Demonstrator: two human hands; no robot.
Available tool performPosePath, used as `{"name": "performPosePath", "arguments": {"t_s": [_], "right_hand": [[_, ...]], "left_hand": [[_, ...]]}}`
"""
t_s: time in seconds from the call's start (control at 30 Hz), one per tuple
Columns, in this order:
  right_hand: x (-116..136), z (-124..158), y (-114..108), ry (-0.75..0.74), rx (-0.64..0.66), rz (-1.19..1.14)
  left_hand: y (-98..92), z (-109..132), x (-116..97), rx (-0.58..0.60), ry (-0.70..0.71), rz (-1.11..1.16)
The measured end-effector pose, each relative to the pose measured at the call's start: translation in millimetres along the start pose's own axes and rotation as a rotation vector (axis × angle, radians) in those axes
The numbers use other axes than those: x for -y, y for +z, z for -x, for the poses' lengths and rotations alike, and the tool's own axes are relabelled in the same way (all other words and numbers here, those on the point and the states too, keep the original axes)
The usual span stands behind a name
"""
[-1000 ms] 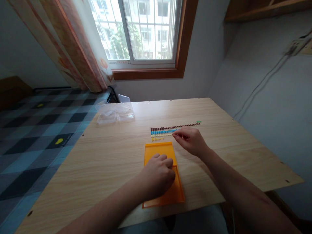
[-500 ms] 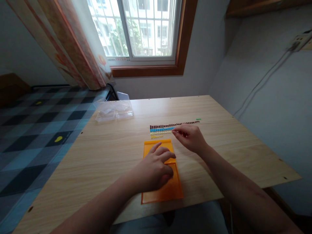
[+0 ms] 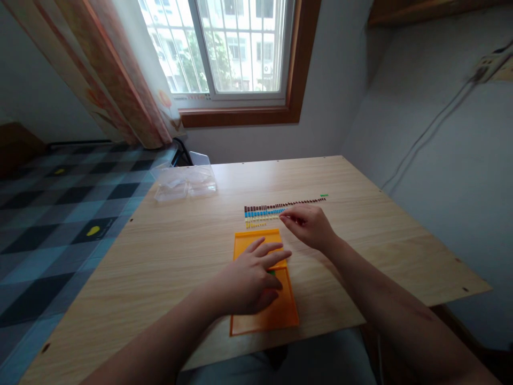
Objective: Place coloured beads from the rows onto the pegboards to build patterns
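Observation:
My left hand (image 3: 254, 278) is over an orange plastic tray (image 3: 288, 313), its fingers spread. A bit of green (image 3: 272, 272) shows in the tray beneath those fingers. Farther out, my right hand (image 3: 308, 224) has thumb and fingers pinched together at the end of a pale yellow row (image 3: 266, 217); whatever they hold is too small to name. Small pieces lie in lines on the table: a dark brown row (image 3: 276, 206), a blue row (image 3: 260, 214), a short yellow row (image 3: 254, 225) and a few green pieces (image 3: 324, 195) at the far right end.
A clear plastic box (image 3: 186, 184) stands at the table's back left corner. The wooden table (image 3: 180, 256) ends at the wall under the window. A bed with a checked cover (image 3: 60, 224) is on the left. A cable (image 3: 420, 133) hangs down the right wall.
My left hand's fingers have spread wider, and the green in the tray has come into sight. My right hand stays pinched at the rows. The whole view has shifted slightly.

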State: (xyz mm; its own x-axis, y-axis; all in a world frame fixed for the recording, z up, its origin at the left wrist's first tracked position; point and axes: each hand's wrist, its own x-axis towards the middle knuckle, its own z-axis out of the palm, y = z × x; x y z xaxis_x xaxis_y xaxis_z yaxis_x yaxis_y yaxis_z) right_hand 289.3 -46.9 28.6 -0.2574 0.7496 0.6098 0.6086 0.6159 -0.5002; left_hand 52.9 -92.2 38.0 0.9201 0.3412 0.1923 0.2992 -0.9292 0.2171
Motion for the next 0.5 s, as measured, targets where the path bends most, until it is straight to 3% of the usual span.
{"name": "performPosePath", "arguments": {"t_s": [0.5], "right_hand": [[-1.8, 0.9, 1.5, -0.026, 0.014, -0.014]], "left_hand": [[-4.1, 0.1, 3.8, 0.003, -0.035, -0.07]]}}
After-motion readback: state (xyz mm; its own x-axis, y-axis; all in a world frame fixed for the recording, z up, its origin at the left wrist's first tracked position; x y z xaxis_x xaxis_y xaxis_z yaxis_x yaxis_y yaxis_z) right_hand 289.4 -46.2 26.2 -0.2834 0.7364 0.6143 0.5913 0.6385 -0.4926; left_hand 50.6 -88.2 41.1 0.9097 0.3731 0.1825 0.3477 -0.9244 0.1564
